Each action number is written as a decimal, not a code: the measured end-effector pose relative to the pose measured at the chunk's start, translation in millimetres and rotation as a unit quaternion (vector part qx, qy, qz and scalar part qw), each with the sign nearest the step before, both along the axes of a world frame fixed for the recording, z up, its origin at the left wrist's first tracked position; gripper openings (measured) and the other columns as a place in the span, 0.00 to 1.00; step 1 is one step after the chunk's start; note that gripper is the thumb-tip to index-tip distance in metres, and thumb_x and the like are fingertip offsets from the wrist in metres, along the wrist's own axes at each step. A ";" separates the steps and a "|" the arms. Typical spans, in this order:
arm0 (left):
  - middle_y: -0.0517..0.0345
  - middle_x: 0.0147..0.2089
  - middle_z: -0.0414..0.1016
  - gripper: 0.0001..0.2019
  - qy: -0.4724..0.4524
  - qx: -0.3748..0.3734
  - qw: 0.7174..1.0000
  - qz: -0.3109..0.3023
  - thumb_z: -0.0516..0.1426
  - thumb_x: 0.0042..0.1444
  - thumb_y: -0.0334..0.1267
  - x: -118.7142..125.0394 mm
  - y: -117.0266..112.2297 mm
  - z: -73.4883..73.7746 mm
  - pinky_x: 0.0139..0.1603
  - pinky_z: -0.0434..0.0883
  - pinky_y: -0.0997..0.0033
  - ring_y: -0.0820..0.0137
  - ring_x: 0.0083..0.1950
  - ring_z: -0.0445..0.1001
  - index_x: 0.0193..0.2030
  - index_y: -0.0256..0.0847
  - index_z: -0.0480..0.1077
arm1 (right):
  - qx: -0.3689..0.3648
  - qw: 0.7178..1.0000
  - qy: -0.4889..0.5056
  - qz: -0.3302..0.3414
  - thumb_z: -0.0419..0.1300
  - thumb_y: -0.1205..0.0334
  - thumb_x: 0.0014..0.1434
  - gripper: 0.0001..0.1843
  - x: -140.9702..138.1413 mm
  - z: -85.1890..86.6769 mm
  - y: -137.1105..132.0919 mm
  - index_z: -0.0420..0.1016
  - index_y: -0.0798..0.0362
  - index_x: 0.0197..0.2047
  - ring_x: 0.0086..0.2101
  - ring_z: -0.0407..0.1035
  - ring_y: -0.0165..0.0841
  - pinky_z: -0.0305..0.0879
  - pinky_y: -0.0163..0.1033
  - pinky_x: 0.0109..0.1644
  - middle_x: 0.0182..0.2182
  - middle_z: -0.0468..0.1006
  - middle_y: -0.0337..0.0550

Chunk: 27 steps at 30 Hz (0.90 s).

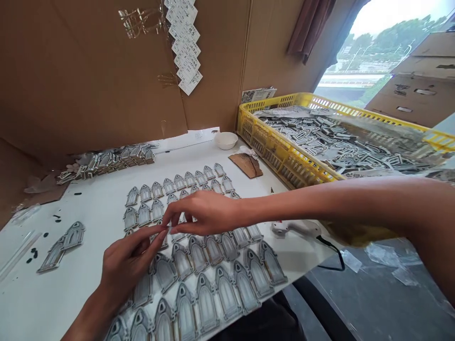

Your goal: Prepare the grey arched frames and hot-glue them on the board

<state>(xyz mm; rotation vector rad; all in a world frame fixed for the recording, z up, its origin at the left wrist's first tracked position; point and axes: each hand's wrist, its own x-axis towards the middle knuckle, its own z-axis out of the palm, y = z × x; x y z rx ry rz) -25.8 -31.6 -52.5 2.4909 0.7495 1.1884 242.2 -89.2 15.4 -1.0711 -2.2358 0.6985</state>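
Rows of small grey arched window-shaped pieces [206, 303] lie on the white tabletop. Above the middle rows, my left hand [130, 260] and my right hand [202, 213] meet at the fingertips. The left thumb and fingers are pinched together; whatever is between them is too small or hidden to name. My right hand comes across from the right, its fingers curled down and thumb tip close to the left fingertips, also closed around something I cannot make out. Some pieces under both hands are hidden.
A yellow plastic crate [284, 156] full of loose grey frames stands at the right. Behind the rows are a white bowl [225, 140] and a cardboard scrap [246, 165]. A corded white tool [296, 228] lies right. Stacked pieces [117, 161] and two loose pieces [64, 244] lie left.
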 end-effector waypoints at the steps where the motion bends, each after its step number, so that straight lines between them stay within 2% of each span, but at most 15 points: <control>1: 0.73 0.22 0.58 0.05 -0.001 0.001 1.000 0.003 0.67 0.67 0.36 0.3 -1.2 0.2 0.26 0.56 0.78 0.79 0.21 0.54 0.48 0.46 0.85 | 0.000 1.000 0.003 -0.004 0.69 0.66 0.75 0.09 -2.2 -1.3 -1.4 0.82 0.53 0.57 0.37 0.82 0.33 0.68 0.37 0.43 0.47 0.91 0.43; 4: 0.73 0.21 0.57 0.05 -0.002 -0.015 1.000 0.020 0.67 0.68 0.37 0.0 -3.0 0.4 0.26 0.56 0.78 0.78 0.21 0.53 0.48 0.46 0.86 | 0.000 1.000 0.014 -0.007 0.68 0.69 0.75 0.08 -5.0 -1.1 -1.6 0.82 0.53 0.55 0.37 0.82 0.32 0.68 0.36 0.43 0.46 0.91 0.42; 7: 0.73 0.20 0.56 0.07 -0.003 -0.062 0.998 0.033 0.67 0.68 0.41 0.8 -3.0 1.2 0.26 0.57 0.78 0.78 0.21 0.52 0.48 0.47 0.86 | 0.013 1.000 0.002 -0.005 0.68 0.70 0.74 0.10 5.1 8.4 11.0 0.83 0.52 0.55 0.37 0.82 0.32 0.68 0.36 0.43 0.44 0.91 0.40; 10: 0.70 0.23 0.59 0.10 -0.047 -0.189 0.978 0.073 0.68 0.66 0.46 5.8 -1.1 6.3 0.25 0.58 0.79 0.78 0.23 0.55 0.49 0.45 0.84 | 0.037 0.997 -0.043 -0.042 0.69 0.70 0.72 0.08 33.7 24.9 40.5 0.85 0.52 0.53 0.39 0.83 0.32 0.68 0.36 0.45 0.42 0.91 0.41; 11: 0.70 0.24 0.59 0.12 -0.086 -0.260 0.957 0.090 0.68 0.66 0.47 8.1 0.5 9.4 0.24 0.57 0.80 0.77 0.23 0.55 0.50 0.45 0.83 | 0.043 0.995 -0.067 -0.064 0.70 0.70 0.71 0.07 46.4 30.1 52.6 0.86 0.53 0.50 0.40 0.83 0.33 0.68 0.36 0.45 0.41 0.91 0.42; 12: 0.70 0.24 0.58 0.13 -0.135 -0.343 0.924 0.102 0.68 0.65 0.48 10.2 2.9 13.1 0.22 0.55 0.81 0.77 0.23 0.54 0.51 0.45 0.81 | 0.047 0.990 -0.092 -0.097 0.70 0.70 0.70 0.07 59.8 34.4 64.8 0.87 0.54 0.50 0.41 0.83 0.33 0.68 0.36 0.46 0.42 0.91 0.42; 14: 0.71 0.26 0.56 0.13 -0.243 -0.497 0.828 0.091 0.67 0.64 0.45 13.0 9.7 21.6 0.17 0.52 0.82 0.78 0.21 0.50 0.53 0.45 0.79 | 0.056 0.973 -0.124 -0.186 0.71 0.70 0.67 0.08 86.2 38.3 86.1 0.87 0.54 0.49 0.41 0.83 0.33 0.67 0.36 0.46 0.42 0.91 0.42; 15: 0.70 0.27 0.57 0.13 -0.289 -0.549 0.780 0.078 0.66 0.62 0.40 13.3 13.8 26.0 0.15 0.51 0.82 0.78 0.20 0.49 0.53 0.43 0.78 | 0.060 0.968 -0.128 -0.208 0.70 0.71 0.67 0.08 98.2 37.5 94.3 0.87 0.55 0.48 0.40 0.82 0.33 0.67 0.36 0.47 0.42 0.91 0.43; 17: 0.68 0.29 0.61 0.14 -0.351 -0.605 0.712 0.058 0.62 0.60 0.31 11.9 21.9 34.4 0.13 0.56 0.82 0.79 0.20 0.54 0.53 0.39 0.78 | 0.063 0.962 -0.133 -0.231 0.68 0.70 0.68 0.08 118.1 30.7 104.9 0.87 0.56 0.49 0.39 0.82 0.34 0.68 0.37 0.46 0.43 0.91 0.46; 20: 0.59 0.34 0.73 0.18 -0.406 -0.630 0.657 0.083 0.56 0.60 0.21 8.4 30.4 43.1 0.20 0.74 0.81 0.77 0.24 0.71 0.55 0.33 0.78 | 0.045 0.961 -0.140 -0.234 0.70 0.69 0.65 0.06 135.4 12.2 110.3 0.88 0.55 0.44 0.37 0.83 0.36 0.68 0.38 0.44 0.39 0.91 0.46; 22: 0.48 0.43 0.82 0.23 -0.423 -0.624 0.647 0.116 0.52 0.60 0.16 7.4 32.6 45.2 0.32 0.84 0.79 0.72 0.33 0.85 0.58 0.32 0.77 | 0.026 0.965 -0.141 -0.218 0.71 0.67 0.64 0.06 139.6 -0.3 111.2 0.89 0.53 0.44 0.36 0.83 0.36 0.69 0.37 0.44 0.37 0.91 0.44; 23: 0.43 0.49 0.85 0.26 -0.422 -0.618 0.653 0.120 0.51 0.60 0.15 7.3 32.8 45.2 0.39 0.87 0.78 0.68 0.41 0.90 0.60 0.32 0.76 | 0.018 0.968 -0.141 -0.208 0.71 0.67 0.63 0.06 140.3 -5.8 111.8 0.89 0.53 0.44 0.36 0.84 0.36 0.70 0.37 0.44 0.38 0.91 0.43; 25: 0.34 0.59 0.85 0.31 -0.406 -0.609 0.674 0.101 0.52 0.58 0.12 7.8 31.8 44.1 0.51 0.88 0.72 0.58 0.56 0.91 0.66 0.32 0.74 | 0.005 0.971 -0.141 -0.192 0.70 0.67 0.63 0.08 140.7 -15.4 113.5 0.90 0.52 0.45 0.38 0.84 0.36 0.70 0.36 0.45 0.38 0.92 0.43; 27: 0.29 0.63 0.84 0.35 -0.390 -0.607 0.689 0.071 0.54 0.58 0.11 8.5 30.1 42.5 0.58 0.88 0.66 0.51 0.63 0.88 0.71 0.31 0.71 | -0.002 0.972 -0.144 -0.184 0.69 0.70 0.61 0.11 141.2 -23.8 116.0 0.91 0.52 0.45 0.39 0.84 0.36 0.70 0.37 0.45 0.38 0.92 0.43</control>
